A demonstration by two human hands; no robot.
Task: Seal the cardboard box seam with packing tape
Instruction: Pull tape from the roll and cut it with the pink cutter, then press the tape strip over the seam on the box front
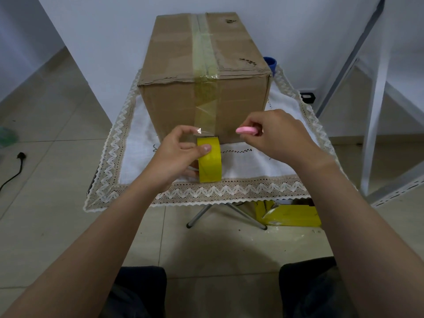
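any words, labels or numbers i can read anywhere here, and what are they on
None can be read.
Cardboard box: two dark scrawled marks on its top, too smudged to read.
Yellow package: faint print, too blurred to read.
Tape roll and pink tool: no lettering shows.

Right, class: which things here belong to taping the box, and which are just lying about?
For the job: box, tape strip down its seam, tape roll in the left hand, pink tool in the right hand.
Lying about: blue object behind the box, yellow packet under the table, black cable on the floor.
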